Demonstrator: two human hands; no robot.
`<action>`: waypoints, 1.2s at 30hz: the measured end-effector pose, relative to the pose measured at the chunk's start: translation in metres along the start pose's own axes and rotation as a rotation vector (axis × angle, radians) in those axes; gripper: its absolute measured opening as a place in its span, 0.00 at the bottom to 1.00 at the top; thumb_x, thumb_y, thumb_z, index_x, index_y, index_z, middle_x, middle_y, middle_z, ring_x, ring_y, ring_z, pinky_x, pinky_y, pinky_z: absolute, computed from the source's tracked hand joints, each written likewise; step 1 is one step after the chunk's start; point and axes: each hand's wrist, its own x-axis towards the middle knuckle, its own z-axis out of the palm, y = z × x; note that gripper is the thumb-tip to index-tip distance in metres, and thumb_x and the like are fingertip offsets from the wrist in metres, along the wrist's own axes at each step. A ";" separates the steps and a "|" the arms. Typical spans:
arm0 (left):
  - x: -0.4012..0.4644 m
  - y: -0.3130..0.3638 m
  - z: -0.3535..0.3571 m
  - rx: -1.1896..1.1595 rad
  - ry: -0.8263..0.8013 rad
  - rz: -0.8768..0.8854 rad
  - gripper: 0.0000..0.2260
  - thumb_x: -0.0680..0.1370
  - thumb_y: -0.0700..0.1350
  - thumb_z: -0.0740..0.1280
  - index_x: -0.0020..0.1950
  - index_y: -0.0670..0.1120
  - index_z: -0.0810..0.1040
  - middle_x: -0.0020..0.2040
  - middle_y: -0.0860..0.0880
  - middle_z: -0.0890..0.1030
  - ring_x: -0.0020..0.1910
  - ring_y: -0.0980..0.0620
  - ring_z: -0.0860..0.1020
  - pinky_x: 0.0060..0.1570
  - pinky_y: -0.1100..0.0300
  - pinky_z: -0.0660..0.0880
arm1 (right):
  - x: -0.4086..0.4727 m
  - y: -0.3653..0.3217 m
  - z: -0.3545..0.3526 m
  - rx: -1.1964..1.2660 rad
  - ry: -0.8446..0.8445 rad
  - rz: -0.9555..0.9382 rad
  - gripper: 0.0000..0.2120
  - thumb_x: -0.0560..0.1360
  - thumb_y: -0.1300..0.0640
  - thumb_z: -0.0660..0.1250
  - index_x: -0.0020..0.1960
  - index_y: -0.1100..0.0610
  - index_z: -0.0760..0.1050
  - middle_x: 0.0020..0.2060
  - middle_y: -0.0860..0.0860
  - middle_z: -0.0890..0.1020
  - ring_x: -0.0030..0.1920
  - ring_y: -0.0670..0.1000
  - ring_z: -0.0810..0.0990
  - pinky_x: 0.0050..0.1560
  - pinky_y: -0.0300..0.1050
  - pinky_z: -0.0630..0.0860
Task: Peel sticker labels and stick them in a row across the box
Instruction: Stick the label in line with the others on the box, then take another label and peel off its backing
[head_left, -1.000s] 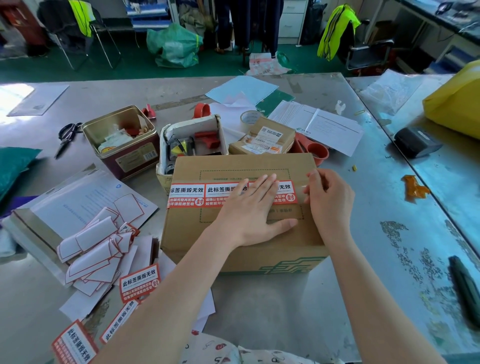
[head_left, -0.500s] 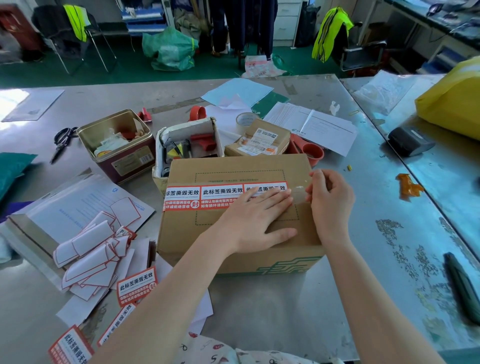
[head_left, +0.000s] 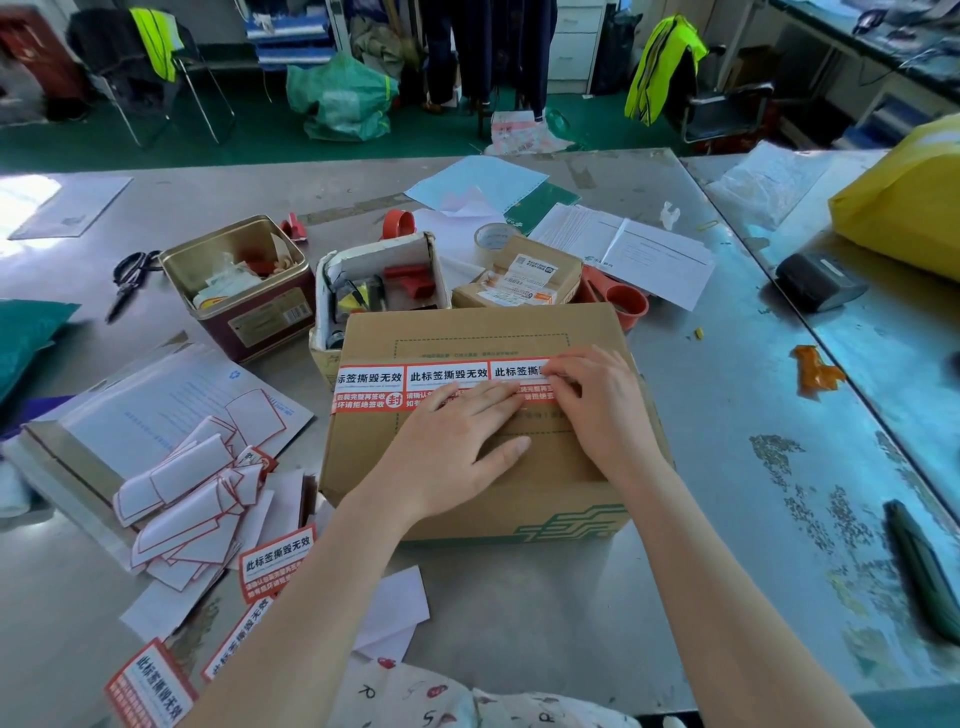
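A brown cardboard box (head_left: 467, 327) stands on the metal table in front of me. Three red-and-white sticker labels (head_left: 371, 382) run in a row across its top. My left hand (head_left: 457, 441) lies flat on the box, fingertips on the lower edge of the middle label. My right hand (head_left: 597, 400) presses flat on the right end of the third label (head_left: 517, 371) and covers that end. More unpeeled stickers (head_left: 275, 564) lie at the table's near left edge.
Empty white backing papers (head_left: 176, 499) are heaped left of the box on an envelope. Behind the box stand an open tin (head_left: 239, 291), a small carton of tools (head_left: 384, 280), a taped parcel (head_left: 519, 280) and orange cups (head_left: 626, 304). Scissors (head_left: 130, 275) lie far left.
My right hand moved left from the box's right edge onto the third label. My left hand slid slightly left and stayed flat on the box.
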 end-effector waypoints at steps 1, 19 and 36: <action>-0.002 -0.002 -0.001 -0.008 0.004 -0.012 0.32 0.75 0.65 0.40 0.74 0.53 0.60 0.76 0.57 0.58 0.75 0.61 0.53 0.73 0.59 0.44 | -0.001 -0.002 0.001 -0.007 -0.006 -0.006 0.08 0.74 0.62 0.67 0.50 0.60 0.82 0.50 0.53 0.83 0.52 0.55 0.76 0.51 0.36 0.63; -0.061 -0.050 -0.027 0.032 0.205 -0.285 0.17 0.80 0.50 0.59 0.67 0.48 0.73 0.69 0.50 0.71 0.68 0.51 0.67 0.67 0.54 0.62 | -0.015 -0.084 0.036 0.129 -0.206 -0.089 0.08 0.75 0.62 0.65 0.52 0.59 0.81 0.51 0.51 0.83 0.54 0.51 0.76 0.55 0.35 0.64; -0.156 -0.144 -0.041 -0.215 0.350 -0.576 0.11 0.78 0.42 0.61 0.57 0.45 0.79 0.58 0.47 0.79 0.59 0.47 0.75 0.57 0.53 0.72 | -0.030 -0.208 0.112 0.258 -0.430 -0.200 0.12 0.78 0.62 0.61 0.59 0.58 0.78 0.55 0.53 0.81 0.53 0.47 0.78 0.50 0.32 0.69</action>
